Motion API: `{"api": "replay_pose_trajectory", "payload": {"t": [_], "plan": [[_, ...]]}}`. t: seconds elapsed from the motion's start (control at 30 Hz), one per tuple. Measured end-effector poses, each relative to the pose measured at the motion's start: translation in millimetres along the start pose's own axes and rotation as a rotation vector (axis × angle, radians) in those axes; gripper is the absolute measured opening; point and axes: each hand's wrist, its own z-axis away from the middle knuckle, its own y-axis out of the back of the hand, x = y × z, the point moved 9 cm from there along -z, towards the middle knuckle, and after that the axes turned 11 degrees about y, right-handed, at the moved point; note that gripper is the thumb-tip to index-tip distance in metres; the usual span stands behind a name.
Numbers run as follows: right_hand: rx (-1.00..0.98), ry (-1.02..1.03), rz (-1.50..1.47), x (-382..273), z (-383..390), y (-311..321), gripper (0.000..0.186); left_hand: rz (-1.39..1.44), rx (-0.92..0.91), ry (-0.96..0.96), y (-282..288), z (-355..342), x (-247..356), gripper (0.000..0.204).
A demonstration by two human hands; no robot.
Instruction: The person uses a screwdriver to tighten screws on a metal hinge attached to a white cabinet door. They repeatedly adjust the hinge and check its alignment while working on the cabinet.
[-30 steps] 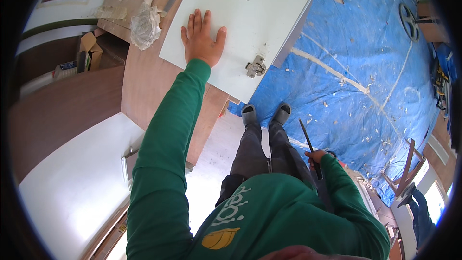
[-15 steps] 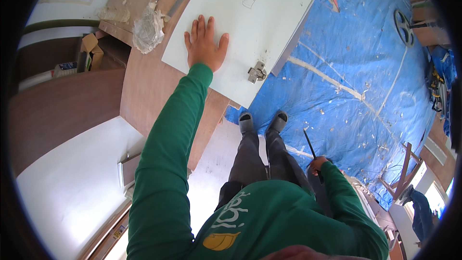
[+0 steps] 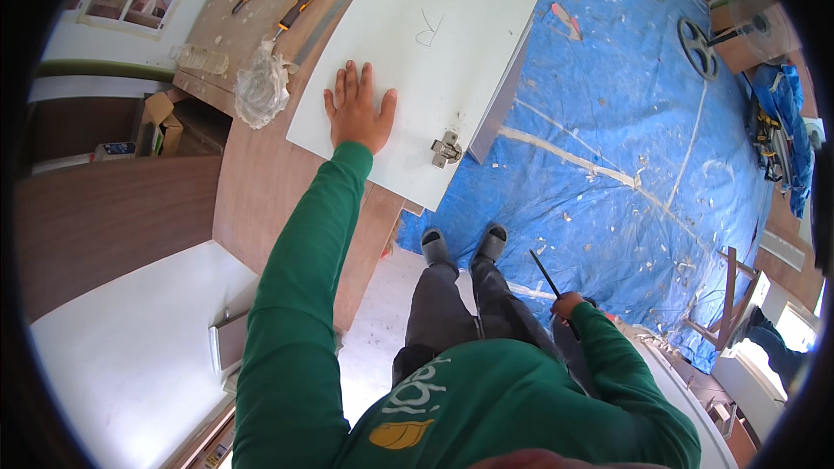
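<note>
And it's a bright room here, light blazing through the window at lower right, burnt almost to white, while the white panel at lower left flares with glare and the board takes a soft, even light. Shadow pools inside the shelf at left, yet the left hand comes through crisp, no smear on it! Out at the rim, the fisheye bends straight edges into curves, detail softens, and black swallows the corners.
</note>
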Motion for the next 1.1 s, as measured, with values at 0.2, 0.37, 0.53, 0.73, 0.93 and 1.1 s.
{"api": "replay_pose_trajectory", "payload": {"t": [0.2,0.37,0.53,0.73,0.93,1.1], "plan": [[-0.014,0.051,-0.033,-8,18,-16,0.028,-0.177,0.018,-0.142,-7,-5,12,0.076],[0.244,0.008,-0.323,2,53,4,0.012,-0.130,-0.062,-0.449,-19,-72,7,0.076],[0.375,-0.054,-0.459,-4,122,6,0.009,-0.134,-0.043,-0.543,-19,-77,99,0.066],[0.378,-0.126,-0.536,-3,133,-22,0.008,-0.068,-0.179,-1.041,-4,52,76,0.063],[0.326,-0.079,-0.532,-33,109,-41,0.007,-0.013,-0.606,-1.301,33,185,-10,0.078],[0.344,-0.053,-0.475,-36,107,-20,0.010,0.032,-0.231,-0.869,45,86,1,0.067]]}}
